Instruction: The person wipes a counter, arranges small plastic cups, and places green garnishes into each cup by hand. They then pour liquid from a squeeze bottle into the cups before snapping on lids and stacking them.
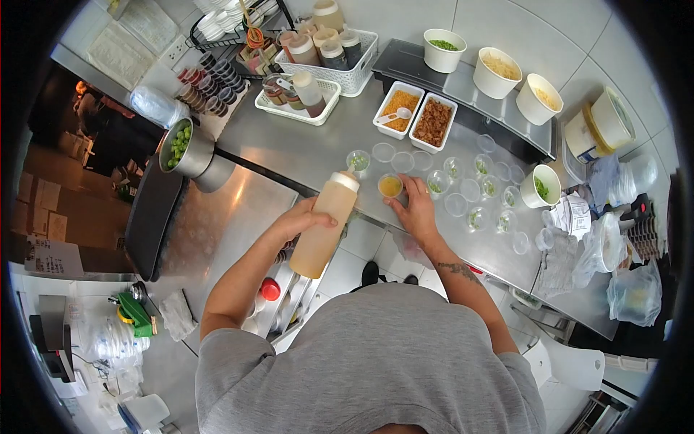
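My left hand (298,218) is wrapped around a large squeeze bottle (316,242) of amber liquid. The bottle tilts with its white nozzle at a small clear cup (358,160) that has chopped greens in it. A small cup of yellow sauce (390,186) sits on the steel counter, and the thumb and fingers of my right hand (415,210) curl against its side. To the right, several clear cups with chopped greens (453,168) stand among loose lids or empty cups (455,204).
Two white trays of orange bits (392,126) and browned bits (434,121) lie behind the cups. White tubs (499,72) line a raised shelf. Sauce bottles fill a white basket (354,69). A metal pot (189,145) of green pieces stands left; plastic bags (635,289) lie right.
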